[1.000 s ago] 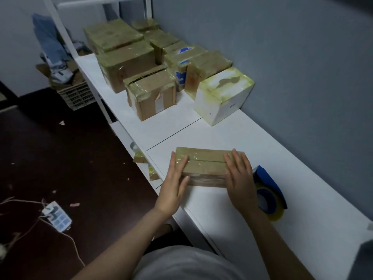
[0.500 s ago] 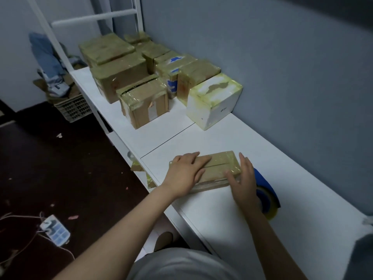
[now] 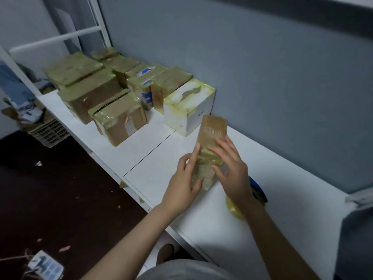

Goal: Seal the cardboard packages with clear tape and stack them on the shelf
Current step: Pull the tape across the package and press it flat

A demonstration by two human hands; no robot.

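Power strip (image 3: 45, 265) lay on the dark floor, far left. Slatted crate (image 3: 49, 132) behind it held cardboard scraps and crumpled cloth. White shelf (image 3: 153, 158) carried a cluster of taped boxes (image 3: 90, 93) at its far end: brown cartons under yellowish clear tape, one with a white label on its side, one with blue print, neither readable. White box (image 3: 187, 110) sat nearest the person, touching that cluster, top also taped.

Left hand (image 3: 185, 184) gripped the cardboard package (image 3: 213, 134) at its lower left edge, index finger straight up along the side, other fingers curled round the bottom end. Package stood on end over the shelf, just in front of the white box, long axis running up and away, top leaning toward the wall. Facing side showed faint printed symbols, unreadable; lower end wrapped in wrinkled clear tape. Whether it touched the shelf, can't tell.

Right hand (image 3: 232, 168) lay spread on the package front, fingers near straight, pressing. Blue tape dispenser (image 3: 257, 190) with a yellowish roll sat behind that wrist.
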